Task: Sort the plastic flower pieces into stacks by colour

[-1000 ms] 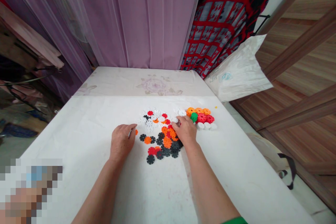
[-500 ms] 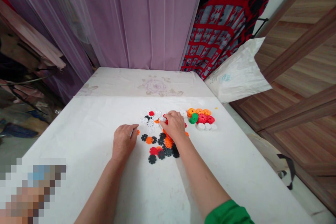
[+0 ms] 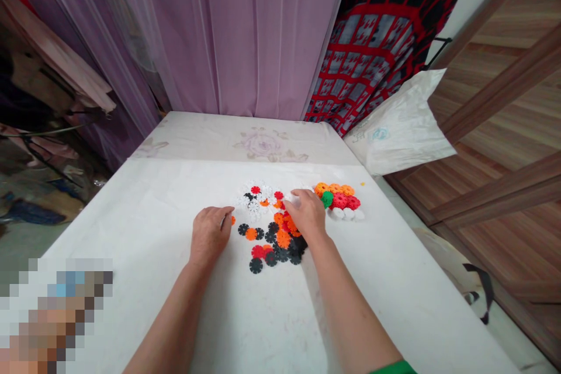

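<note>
Loose discs (image 3: 272,228) lie on table (image 3: 131,228), left of joined cluster (image 3: 339,198).

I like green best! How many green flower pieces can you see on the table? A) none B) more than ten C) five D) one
D: only a single green piece shows, sitting at the edge of the joined orange, red and white cluster, just beside the right hand; the loose pile is orange, red, black and white.
</note>
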Motion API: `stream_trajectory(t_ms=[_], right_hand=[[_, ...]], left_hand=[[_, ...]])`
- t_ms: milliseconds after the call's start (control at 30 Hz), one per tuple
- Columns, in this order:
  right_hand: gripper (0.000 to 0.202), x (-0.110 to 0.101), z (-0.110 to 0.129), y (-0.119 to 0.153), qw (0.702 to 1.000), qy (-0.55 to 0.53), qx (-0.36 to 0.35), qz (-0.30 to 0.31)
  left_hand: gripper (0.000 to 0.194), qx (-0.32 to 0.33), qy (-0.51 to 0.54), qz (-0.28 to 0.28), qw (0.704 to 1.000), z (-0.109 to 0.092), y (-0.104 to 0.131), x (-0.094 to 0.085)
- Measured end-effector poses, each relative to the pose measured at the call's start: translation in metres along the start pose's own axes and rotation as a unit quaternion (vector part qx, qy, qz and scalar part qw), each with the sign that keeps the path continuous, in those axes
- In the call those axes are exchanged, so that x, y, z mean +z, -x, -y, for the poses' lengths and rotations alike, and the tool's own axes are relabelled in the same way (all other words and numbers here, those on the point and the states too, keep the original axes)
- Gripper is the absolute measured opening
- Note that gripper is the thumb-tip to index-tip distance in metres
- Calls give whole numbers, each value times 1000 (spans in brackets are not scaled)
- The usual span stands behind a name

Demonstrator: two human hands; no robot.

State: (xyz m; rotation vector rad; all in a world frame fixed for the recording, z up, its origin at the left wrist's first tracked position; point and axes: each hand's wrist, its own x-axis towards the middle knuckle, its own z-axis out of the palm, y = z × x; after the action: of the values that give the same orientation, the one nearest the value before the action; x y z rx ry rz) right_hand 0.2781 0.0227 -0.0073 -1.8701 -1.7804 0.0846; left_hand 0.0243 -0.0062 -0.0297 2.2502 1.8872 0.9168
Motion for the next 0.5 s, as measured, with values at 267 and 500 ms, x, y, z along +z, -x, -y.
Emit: stream_trajectory(t_ms=[267, 500], right_hand=[[32, 0, -35, 15, 995, -34, 70, -61], [25, 3, -20, 8, 997, -2, 49, -52]], left_hand=[[32, -2, -5, 4, 1000, 0, 0, 2], [32, 5, -6, -5, 1000, 0, 0, 1]])
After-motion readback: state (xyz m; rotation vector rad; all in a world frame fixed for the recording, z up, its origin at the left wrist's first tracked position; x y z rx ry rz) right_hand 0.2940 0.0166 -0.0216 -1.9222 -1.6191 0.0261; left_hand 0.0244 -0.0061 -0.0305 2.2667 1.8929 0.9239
